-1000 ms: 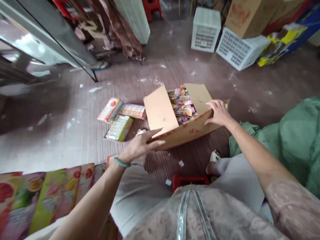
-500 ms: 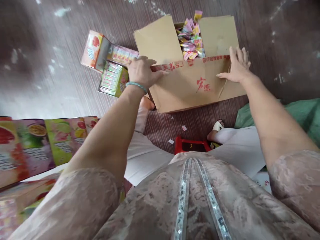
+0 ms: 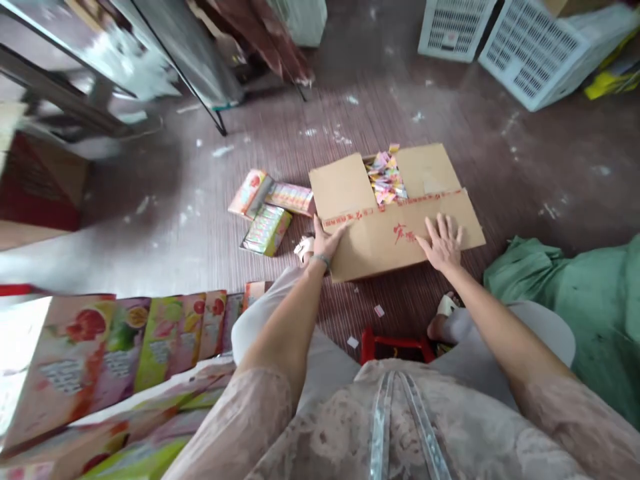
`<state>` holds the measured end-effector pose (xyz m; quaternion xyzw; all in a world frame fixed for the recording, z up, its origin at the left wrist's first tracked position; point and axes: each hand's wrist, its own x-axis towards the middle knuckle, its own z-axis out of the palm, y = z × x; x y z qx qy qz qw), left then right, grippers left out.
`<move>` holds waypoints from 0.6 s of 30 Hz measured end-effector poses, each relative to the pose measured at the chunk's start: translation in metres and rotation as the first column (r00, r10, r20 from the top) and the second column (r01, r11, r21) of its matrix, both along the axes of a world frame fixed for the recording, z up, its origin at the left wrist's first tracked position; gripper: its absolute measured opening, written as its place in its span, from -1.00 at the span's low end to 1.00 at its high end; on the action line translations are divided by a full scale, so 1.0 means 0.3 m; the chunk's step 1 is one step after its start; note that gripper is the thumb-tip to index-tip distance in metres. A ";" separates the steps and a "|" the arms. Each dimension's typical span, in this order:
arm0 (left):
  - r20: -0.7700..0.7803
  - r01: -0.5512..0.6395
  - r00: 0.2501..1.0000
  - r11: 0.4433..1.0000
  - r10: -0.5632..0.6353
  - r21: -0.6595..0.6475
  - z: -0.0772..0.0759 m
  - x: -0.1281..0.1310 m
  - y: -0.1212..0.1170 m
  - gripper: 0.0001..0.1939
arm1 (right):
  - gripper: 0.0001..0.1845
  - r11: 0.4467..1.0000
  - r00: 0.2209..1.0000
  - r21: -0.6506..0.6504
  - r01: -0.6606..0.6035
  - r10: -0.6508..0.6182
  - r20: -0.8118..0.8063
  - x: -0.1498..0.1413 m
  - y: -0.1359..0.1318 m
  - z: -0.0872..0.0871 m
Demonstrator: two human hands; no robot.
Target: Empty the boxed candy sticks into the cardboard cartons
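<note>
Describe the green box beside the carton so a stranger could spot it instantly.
Start at the large cardboard carton, mid-picture. Just left of it, three small packs cluster on the floor. The green box is the lowest of them in view; its yellow-green side sets it apart from the two pinkish packs.

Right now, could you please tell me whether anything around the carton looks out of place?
Yes, some litter: two small pale scraps lie on the floor near the red stool, and whitish bits dot the floor beyond the carton. One small packet also pokes out at the carton's far edge, unlike the others.
</note>
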<state>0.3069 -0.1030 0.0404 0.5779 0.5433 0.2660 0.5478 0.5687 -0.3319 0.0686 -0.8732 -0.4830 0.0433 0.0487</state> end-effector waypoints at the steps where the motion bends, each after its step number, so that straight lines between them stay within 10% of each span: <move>1: 0.071 -0.029 0.997 0.999 0.031 -0.025 -0.013 -0.007 -0.012 0.20 | -0.25 0.994 0.994 0.015 0.109 -0.109 0.007 -0.004 -0.016 0.001; 5: 0.179 -0.106 0.973 0.973 0.144 -0.206 -0.039 -0.039 -0.034 -0.19 | -0.21 0.894 0.894 0.026 0.448 -0.447 -0.041 -0.036 0.008 0.002; 9: 0.121 -0.136 0.978 0.956 0.172 -0.262 -0.037 -0.008 -0.112 -0.28 | -0.24 0.904 0.908 0.090 0.418 -0.415 -0.054 0.071 0.073 -0.001; 14: -0.021 -0.145 0.989 0.972 0.143 -0.186 -0.081 0.165 -0.467 -0.03 | -0.26 0.916 0.903 -0.011 0.400 -0.397 -0.164 0.306 0.132 0.037; 18: -0.046 -0.004 0.999 0.943 -0.012 -0.334 -0.083 0.242 -0.723 0.11 | -0.18 0.860 0.833 -0.086 0.502 -0.508 -0.219 0.254 0.171 0.067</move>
